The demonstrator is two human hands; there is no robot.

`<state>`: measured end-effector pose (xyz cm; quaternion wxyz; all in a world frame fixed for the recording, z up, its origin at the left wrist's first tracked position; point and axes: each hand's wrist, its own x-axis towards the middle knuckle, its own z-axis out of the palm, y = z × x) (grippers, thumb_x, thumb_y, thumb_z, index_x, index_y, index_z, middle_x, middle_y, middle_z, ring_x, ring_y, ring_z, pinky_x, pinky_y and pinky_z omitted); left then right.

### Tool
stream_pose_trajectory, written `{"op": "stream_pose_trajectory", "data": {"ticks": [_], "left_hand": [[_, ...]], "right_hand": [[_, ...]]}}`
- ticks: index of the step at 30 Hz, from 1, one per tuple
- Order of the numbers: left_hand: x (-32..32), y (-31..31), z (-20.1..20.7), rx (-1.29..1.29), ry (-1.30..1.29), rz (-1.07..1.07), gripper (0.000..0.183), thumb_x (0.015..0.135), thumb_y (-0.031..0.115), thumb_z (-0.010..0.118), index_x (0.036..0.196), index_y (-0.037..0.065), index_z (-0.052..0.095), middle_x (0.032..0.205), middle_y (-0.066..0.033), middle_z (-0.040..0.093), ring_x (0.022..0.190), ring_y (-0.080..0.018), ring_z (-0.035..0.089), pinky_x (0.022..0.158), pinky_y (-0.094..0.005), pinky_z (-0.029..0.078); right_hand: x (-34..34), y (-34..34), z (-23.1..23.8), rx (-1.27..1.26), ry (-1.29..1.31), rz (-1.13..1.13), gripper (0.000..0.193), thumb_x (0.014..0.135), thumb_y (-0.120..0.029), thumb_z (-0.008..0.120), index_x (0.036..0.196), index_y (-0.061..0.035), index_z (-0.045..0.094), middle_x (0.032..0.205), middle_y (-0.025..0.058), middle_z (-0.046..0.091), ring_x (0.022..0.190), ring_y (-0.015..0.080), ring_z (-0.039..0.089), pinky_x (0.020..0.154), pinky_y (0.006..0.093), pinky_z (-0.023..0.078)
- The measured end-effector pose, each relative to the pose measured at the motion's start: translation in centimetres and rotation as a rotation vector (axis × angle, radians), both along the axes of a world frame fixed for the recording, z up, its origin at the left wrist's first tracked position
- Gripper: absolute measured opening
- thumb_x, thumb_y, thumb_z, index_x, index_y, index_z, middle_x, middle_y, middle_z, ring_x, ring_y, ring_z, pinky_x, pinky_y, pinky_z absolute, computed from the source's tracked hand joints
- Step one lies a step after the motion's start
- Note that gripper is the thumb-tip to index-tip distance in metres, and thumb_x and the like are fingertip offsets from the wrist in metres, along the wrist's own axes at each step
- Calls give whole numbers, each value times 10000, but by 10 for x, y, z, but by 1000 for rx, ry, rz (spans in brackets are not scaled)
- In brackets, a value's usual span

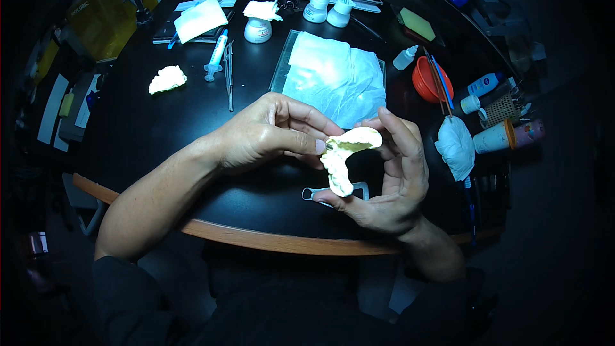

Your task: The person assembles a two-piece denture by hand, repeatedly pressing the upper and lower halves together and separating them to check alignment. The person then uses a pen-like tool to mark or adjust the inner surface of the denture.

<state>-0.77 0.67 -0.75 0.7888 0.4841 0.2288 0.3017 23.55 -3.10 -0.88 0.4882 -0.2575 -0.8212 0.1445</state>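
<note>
A pale yellow, horseshoe-shaped dental cast (339, 161) is raised over the near part of the black table. My right hand (400, 182) supports it, with the thumb at its lower end and the fingers by its upper arm. My left hand (275, 131) is closed at the cast's left edge, thumb and fingertips pressed together. A tiny dark piece shows beside the left thumb tip, too small to name. Under the right thumb, a bent metal frame (366, 190) is partly hidden. Behind both hands, a crumpled white sheet (336, 70) covers a glass slab (282, 67).
A second pale cast (168, 80) lies far left, near a syringe (218, 56) and tweezers (230, 80). White jars (316, 8) stand at the back. Rightward are a dropper bottle (405, 57), red bowl (426, 80) and white cloth bundle (455, 147). A wooden edge (256, 238) borders the table.
</note>
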Motion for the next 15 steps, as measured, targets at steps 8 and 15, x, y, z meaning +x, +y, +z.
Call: {"op": "stream_pose_trajectory", "data": {"ticks": [8, 15], "left_hand": [[9, -9, -1, -160, 5, 51, 320, 906, 70, 694, 1192, -72, 717, 1062, -131, 756, 969, -182, 726, 960, -360, 562], [12, -13, -1, -131, -2, 82, 304, 894, 73, 701, 1163, -66, 720, 1011, -108, 751, 908, -138, 705, 888, -299, 550]], "right_hand": [[-7, -3, 0, 49, 2, -56, 996, 627, -288, 1015, 1451, 12, 544, 1150, 153, 587, 996, 221, 609, 789, 330, 549], [-8, -3, 2, 99, -84, -46, 1040, 633, -299, 1025, 1474, -2, 490, 1201, 164, 537, 1018, 214, 605, 796, 314, 570]]}}
